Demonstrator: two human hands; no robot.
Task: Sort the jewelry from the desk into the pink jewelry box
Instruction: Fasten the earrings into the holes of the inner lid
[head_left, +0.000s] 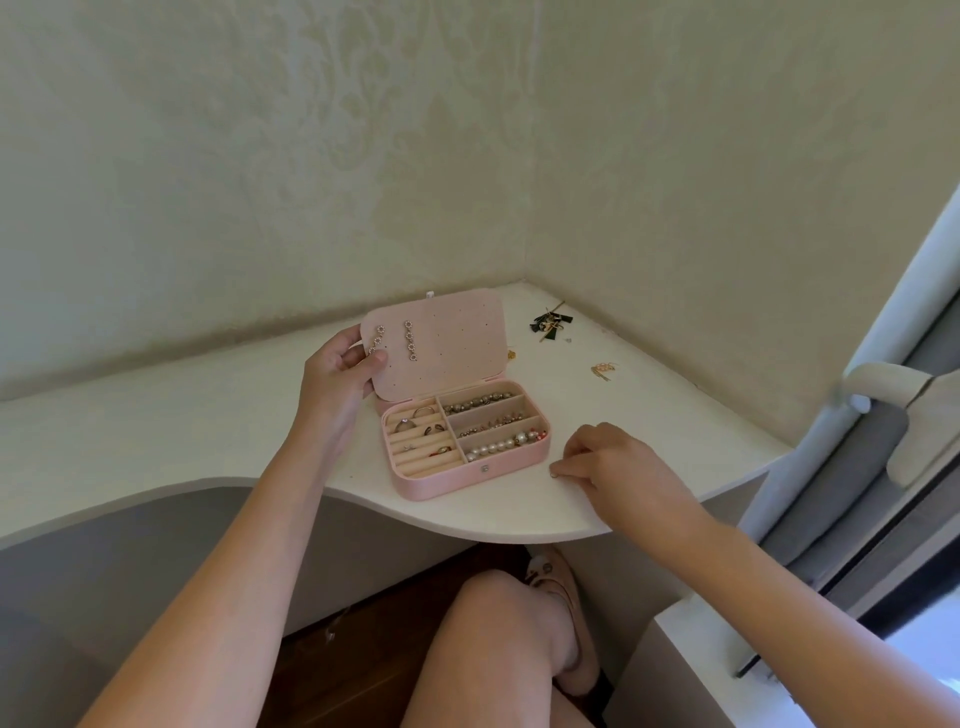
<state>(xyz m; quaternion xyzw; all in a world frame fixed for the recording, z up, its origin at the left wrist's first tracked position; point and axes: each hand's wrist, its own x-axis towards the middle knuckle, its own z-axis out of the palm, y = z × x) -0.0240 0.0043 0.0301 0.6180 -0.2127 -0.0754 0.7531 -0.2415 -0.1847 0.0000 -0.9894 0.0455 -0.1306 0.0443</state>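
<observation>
Pink jewelry box (470, 480) sits open at centre frame, on the front lobe of the white counter (208, 415).

Left hand (340, 379): fingers (349, 357) and thumb wrapped round the left edge of the lid (452, 343), propping it upright. The thumb lies just beside the left of two drop earrings (410, 340) pinned to the lid lining.

Right hand (608, 462): lower right of the box, fingers curled with tips down on the counter. Whether they pinch something tiny there I cannot tell; too small to resolve.

Box contents:
- rings (421, 423) in the roll slots, left half
- bead strings in the upper two right compartments
- pearl strand (501, 446) in the front right one

Still loose on the counter, upper right of the box:
- dark-and-gold cluster (550, 325) near the wall corner
- gold chain piece (602, 370), well apart from the box
- small gold bit (511, 355), just beside the lid's right edge

Handling judgement:
- All the loose pieces look very light and small.
- The chain piece is probably limp and will bunch or snag, so pinch it at the densest knot and lift straight up, not drag.
- The cluster looks tangled; take it by a stiff metal pin or hook, since soft tassel parts would slip.
- The small bit needs a fingertip pinch, or a slide to the counter edge.
- The box is light and may skid, so bracing the lid is sensible.
</observation>
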